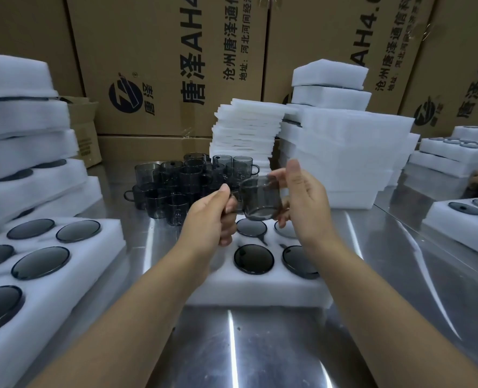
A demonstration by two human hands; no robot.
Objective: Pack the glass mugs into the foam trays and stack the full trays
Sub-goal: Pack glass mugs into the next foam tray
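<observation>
Head view: forearms over foam tray [260, 289], L grip [212, 219] pinching mug [260, 198] handle, R grip [305, 203] curled round body.

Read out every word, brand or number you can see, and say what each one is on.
"唐泽AH4", cut off: middle box.
"沧州唐泽通信科", cut off: same box.
"地址:河北河间经济", cut off: same box.
"唐泽" beside a round logo: same box.
"AH4." and "沧州唐泽通信科": right box; address line blurred.
"唐泽AH", cut off: far-right box.
Print on small box: too small to read.
</observation>
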